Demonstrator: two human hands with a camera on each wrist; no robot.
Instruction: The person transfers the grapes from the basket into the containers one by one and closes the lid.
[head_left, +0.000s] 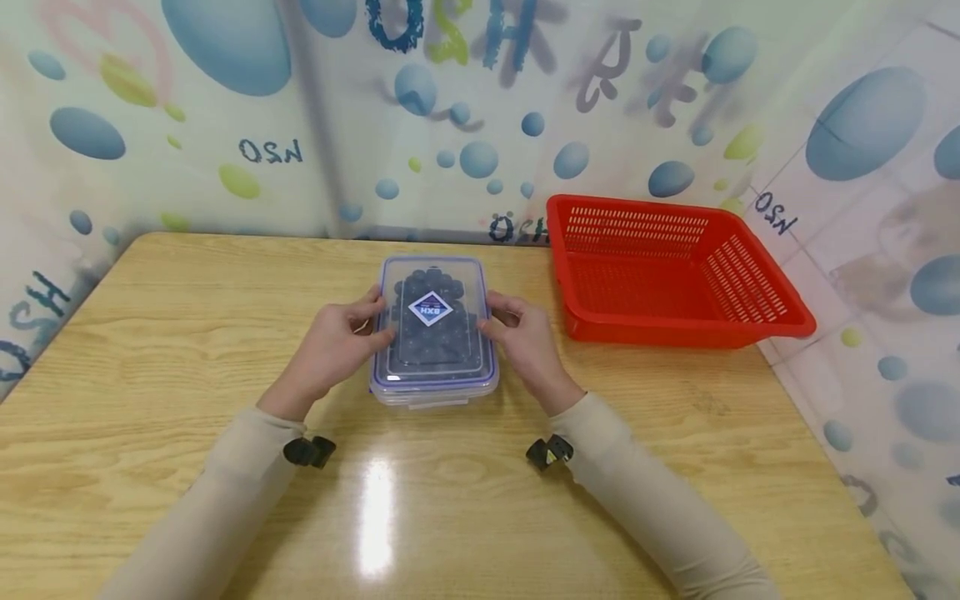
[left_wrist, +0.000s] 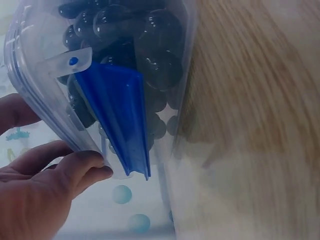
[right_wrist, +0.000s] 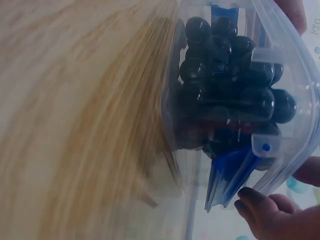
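A clear plastic food container [head_left: 467, 271] with a blue-edged lid and a diamond-shaped label [head_left: 431, 308] stands on the table. Dark, shiny round balls [right_wrist: 197, 70] fill much of it; their kind I cannot tell. My left hand [head_left: 333, 346] pinches the lid's left rim, thumb on top. At the opposite rim, my right hand [head_left: 528, 342] does likewise. In the left wrist view, a blue side latch [left_wrist: 120, 115] hangs flipped out near my fingers. Another blue latch [right_wrist: 230, 175] stands away from the wall in the right wrist view. The lid lies over the box.
A red slotted plastic basket [head_left: 622, 329] sits to the right rear on the wooden table [head_left: 187, 350]. Behind the table hangs a patterned sheet [head_left: 480, 117] with blue and green spots. Both wrists wear black straps.
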